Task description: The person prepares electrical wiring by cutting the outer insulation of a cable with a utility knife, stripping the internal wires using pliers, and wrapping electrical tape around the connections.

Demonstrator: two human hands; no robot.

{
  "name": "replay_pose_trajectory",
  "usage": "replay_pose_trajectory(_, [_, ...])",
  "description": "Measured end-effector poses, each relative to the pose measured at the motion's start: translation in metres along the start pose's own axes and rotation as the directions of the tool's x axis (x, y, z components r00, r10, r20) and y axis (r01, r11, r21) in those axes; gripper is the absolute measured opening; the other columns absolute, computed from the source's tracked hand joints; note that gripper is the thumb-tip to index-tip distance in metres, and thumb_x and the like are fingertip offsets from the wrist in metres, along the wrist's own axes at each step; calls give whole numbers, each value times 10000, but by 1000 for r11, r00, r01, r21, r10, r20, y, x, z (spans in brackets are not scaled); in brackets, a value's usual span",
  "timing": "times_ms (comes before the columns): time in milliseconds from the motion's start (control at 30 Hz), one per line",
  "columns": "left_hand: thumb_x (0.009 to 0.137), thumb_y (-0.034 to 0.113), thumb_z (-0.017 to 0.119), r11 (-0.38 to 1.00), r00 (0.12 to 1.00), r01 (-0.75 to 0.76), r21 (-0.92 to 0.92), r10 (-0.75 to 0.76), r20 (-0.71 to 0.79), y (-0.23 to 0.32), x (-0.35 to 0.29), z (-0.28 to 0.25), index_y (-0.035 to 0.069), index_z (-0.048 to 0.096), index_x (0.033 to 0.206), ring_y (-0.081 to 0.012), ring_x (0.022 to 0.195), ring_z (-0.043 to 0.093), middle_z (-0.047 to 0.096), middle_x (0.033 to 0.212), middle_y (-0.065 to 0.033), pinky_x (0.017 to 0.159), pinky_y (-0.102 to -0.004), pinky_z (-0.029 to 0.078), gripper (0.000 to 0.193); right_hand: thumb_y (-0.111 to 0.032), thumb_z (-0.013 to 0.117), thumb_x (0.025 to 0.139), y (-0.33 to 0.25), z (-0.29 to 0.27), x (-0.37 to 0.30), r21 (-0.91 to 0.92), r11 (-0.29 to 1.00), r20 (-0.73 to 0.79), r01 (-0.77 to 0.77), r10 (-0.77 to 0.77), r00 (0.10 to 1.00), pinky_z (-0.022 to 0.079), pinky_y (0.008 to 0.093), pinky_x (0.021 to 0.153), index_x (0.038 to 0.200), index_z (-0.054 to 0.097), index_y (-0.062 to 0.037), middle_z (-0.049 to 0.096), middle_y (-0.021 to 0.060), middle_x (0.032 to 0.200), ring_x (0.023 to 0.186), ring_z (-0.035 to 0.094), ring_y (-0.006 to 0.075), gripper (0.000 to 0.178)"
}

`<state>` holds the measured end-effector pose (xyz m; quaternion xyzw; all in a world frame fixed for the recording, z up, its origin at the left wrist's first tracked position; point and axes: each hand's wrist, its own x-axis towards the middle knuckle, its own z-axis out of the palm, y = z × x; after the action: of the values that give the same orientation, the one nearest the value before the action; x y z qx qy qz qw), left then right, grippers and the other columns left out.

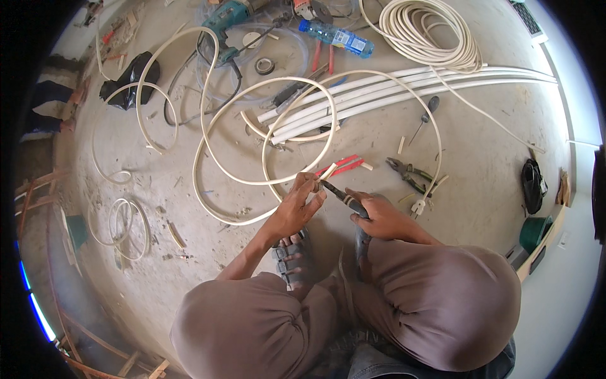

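Observation:
My left hand [295,207] is closed around the end of a cream hose [329,171], in front of my knees. My right hand [386,218] grips a black-handled tool [351,201] with pale bands. Its far end meets the fingers of my left hand; whether it is a screwdriver or a knife I cannot make out. Just beyond lies a red-handled cutter [348,163]. Pliers [411,175] with dark green handles rest to the right. Large loops of cream hose [332,126] spread over the floor ahead.
White pipes [379,93] and a coiled cream hose [468,50] lie at the back right. A screwdriver [424,120], a water bottle [338,38] and a teal power tool [222,22] lie around. A black bag [130,79] sits left, near another person's feet [68,125].

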<state>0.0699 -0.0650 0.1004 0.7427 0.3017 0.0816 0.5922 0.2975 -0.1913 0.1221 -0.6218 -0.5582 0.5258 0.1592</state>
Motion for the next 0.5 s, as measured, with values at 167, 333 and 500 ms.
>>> replay_pose_trajectory(167, [1063,262,511,999,999,-32,13,32,21,-1,-3,1,-57,481,1205,-355,1153,483,459,1216,-219,1014,-425,407,351,-156,585,923,-12,-2,-2,63,997,47,-35,32,998,371,456,1127,1505,348,54,447,332,1464,1337,470,451,663])
replay_pose_trajectory(333, [1033,197,523,980,987,-161,118,158,37,-4,-5,-2,-66,480,1231,-376,1098,510,493,1163,-231,985,-441,420,332,-165,605,923,19,12,3,82,990,-32,116,-113,993,408,470,1065,1504,365,23,505,306,1375,1249,525,450,656])
replay_pose_trajectory(500, [941,40,619,981,988,-148,123,139,73,-11,-5,-11,-61,506,1179,-398,1031,543,519,1114,-231,914,-466,463,282,-216,659,925,38,28,21,5,994,-88,107,-106,990,481,462,893,1320,524,-5,610,243,1148,1032,618,415,468])
